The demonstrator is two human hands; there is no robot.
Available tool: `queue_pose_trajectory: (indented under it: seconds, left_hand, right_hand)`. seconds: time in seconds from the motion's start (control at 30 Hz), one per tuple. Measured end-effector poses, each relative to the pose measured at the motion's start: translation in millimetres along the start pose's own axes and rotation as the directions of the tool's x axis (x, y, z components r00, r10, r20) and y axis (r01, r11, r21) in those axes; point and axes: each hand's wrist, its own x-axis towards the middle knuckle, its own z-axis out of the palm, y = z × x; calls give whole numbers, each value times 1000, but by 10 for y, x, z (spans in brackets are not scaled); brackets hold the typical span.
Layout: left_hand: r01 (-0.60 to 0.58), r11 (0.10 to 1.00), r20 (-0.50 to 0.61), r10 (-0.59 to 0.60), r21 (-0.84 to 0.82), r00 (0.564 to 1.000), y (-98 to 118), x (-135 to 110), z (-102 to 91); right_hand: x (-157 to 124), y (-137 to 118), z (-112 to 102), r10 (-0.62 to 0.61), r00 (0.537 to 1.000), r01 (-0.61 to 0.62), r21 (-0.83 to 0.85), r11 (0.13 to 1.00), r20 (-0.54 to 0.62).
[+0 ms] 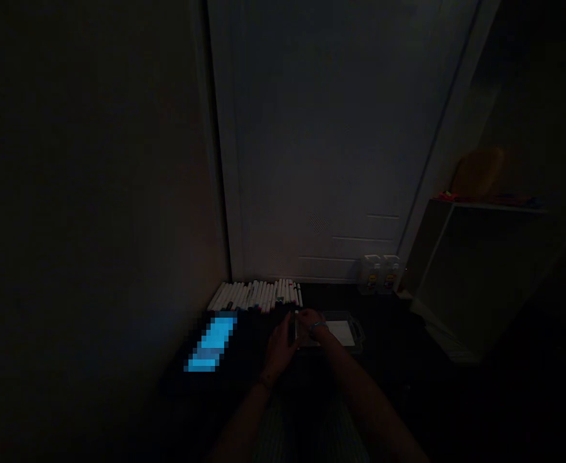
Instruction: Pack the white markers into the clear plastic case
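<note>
The light is very dim. My left hand [279, 342] and my right hand [310, 321] are close together at the left end of a clear plastic case [355, 350] with a handle at its right end. A thin pale strip [296, 329] shows upright between my hands; I cannot tell if it is a marker or the case's edge. Fingers of both hands look curled in there, with what they grip lost in the dark. Something white and flat [341, 333] lies in the case, right of my right wrist. Behind my hands, a row of white markers [251, 296] lies side by side.
On the dark table [384, 321] a bright blue, pixelated screen [213, 344] lies at the left. Two clear containers [381, 276] with labels stand at the back right. A pale door-like panel [312, 161] rises behind; a cabinet [476, 276] with things on top stands at the right.
</note>
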Motion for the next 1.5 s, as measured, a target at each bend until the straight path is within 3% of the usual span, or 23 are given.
queue_pose_trajectory:
  seconds: [0.23, 0.5, 0.83, 1.5]
  left_hand:
    - [21, 1000, 15, -21, 4, 1000, -7, -5, 14]
    - [-42, 999, 30, 42, -13, 999, -4, -7, -8]
    - [1, 1000, 24, -1, 8, 1000, -14, 10, 13]
    - [-64, 996, 53, 61, 67, 997, 101, -45, -51]
  right_hand:
    - [-47, 30, -14, 48, 999, -48, -2, 999, -24]
    - [9, 56, 22, 74, 997, -75, -37, 996, -15]
    - [0, 79, 29, 67, 998, -69, -82, 994, -22]
    - [-47, 114, -68, -93, 994, 85, -153, 985, -49]
